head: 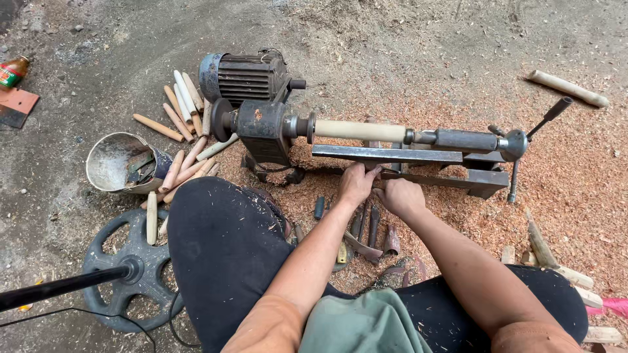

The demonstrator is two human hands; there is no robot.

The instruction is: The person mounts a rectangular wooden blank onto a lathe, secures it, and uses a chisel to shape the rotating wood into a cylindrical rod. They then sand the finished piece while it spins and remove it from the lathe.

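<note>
While I sit low on the ground with my knees wide at the bottom of the frame, both my hands meet at centre, just under the tool rest (386,154) of a small lathe (366,140). My left hand (356,183) has its fingers curled together around something dark by the rest, and my right hand (400,196) is closed in a loose fist right beside it, touching or nearly so (what exactly they grip I cannot tell). Just below my hands, a scatter of dark chisels (366,229) lies in the wood shavings (556,189). Above the rest, a pale wooden rod (360,131) sits horizontally between the lathe's two ends. To the left of centre lies a heap of turned wooden sticks (183,131), with a tipped metal bucket (121,163) beside them. At lower left rests a black spoked wheel (134,268) on a bar. Farther up, an electric motor (245,75) stands behind the lathe. One more wooden stick (568,88) lies at upper right, and a small bottle (13,70) at far upper left.
</note>
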